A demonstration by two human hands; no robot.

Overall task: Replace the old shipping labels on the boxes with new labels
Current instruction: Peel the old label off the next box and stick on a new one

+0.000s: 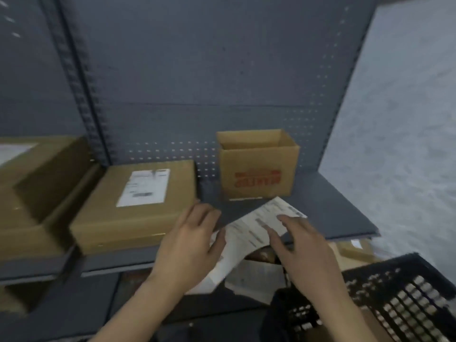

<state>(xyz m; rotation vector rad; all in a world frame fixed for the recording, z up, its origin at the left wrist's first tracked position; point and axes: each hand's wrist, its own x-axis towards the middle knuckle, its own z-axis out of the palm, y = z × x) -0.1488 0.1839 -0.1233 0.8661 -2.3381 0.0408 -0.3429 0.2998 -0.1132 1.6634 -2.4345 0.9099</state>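
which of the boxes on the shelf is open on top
The small box with red print, furthest right: its top is open, while the flat box beside it is closed under a white label.

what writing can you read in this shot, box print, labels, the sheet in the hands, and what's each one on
Nothing here is legible; the frame is blurred.
On the open box, red print: bold characters, unreadable.
On the closed box, white label: faint lines and a dark bar, unreadable.
On the paper sheet, gripped by the left hand and touched by the right hand: printed lines, unreadable.
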